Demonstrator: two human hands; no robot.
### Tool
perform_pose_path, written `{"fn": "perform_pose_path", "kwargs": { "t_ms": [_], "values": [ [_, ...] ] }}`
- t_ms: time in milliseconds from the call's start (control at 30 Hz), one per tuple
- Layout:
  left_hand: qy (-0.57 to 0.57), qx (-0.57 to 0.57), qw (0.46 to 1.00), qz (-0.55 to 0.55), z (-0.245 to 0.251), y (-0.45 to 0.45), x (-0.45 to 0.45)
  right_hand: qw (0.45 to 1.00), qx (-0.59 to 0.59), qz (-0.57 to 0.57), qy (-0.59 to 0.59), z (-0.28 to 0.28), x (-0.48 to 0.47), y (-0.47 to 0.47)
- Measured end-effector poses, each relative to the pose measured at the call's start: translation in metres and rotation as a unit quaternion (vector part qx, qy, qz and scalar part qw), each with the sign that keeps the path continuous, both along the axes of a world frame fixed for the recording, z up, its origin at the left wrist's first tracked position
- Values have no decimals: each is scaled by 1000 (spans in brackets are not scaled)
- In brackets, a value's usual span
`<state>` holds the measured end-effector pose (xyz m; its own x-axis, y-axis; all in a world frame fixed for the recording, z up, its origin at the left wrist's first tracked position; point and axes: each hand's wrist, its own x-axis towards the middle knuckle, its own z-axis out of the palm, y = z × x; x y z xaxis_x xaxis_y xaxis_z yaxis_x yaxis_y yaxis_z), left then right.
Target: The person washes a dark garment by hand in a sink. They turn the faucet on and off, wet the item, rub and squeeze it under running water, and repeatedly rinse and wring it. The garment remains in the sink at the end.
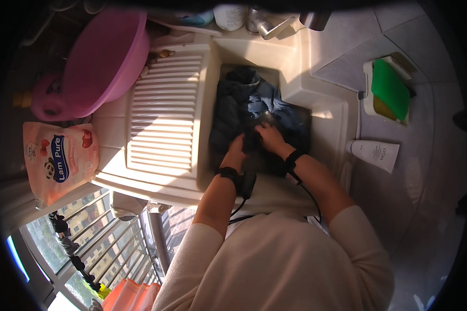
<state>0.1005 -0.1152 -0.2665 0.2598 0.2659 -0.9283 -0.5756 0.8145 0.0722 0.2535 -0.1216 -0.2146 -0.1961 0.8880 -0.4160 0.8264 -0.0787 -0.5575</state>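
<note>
A dark blue garment point(229, 99) lies bunched and wet in the basin of a cream laundry sink point(294, 50). Dark water seems to surround it, and sunlight falls across its middle folds. My right hand point(270, 137) is on the near part of the cloth, its fingers curled into the dark fabric. Close by on the left, my left hand point(237, 147) reaches down against the same garment; its fingertips are hidden in shadow or water. Both wrists wear black straps with cables.
Left of the basin is a ribbed washboard point(161, 116). Beyond it are a pink plastic basin point(105, 58), a pink bottle point(48, 97) and a Lam Pure detergent pouch point(62, 159). A faucet point(266, 29) stands behind. On the right are a white tube point(375, 153) and a green brush or sponge point(391, 89) in a holder.
</note>
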Motion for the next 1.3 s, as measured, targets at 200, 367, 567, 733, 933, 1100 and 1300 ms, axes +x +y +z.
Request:
{"fn": "perform_pose_path", "kwargs": {
  "t_ms": [200,367,567,733,933,1100,1300],
  "values": [
    [-152,50,987,11,17,7,-3,971,146,72,174,63,-12,-6],
    [-230,146,962,33,-13,5,-9,961,154,43,226,74,-29,-11],
    [-81,134,983,94,2,-6,8,971,122,-71,191,42,-21,3],
    [-85,88,985,119,11,7,10,991,134,11,-28,20,12,1],
    [122,57,990,-28,-13,-8,0,977,-16,171,-129,1,17,-19],
    [124,330,932,-83,-1,-25,-8,998,61,-11,-28,-13,10,-9],
    [-86,95,992,6,1,1,6,961,171,-40,212,19,-10,-5]
  ]
}}
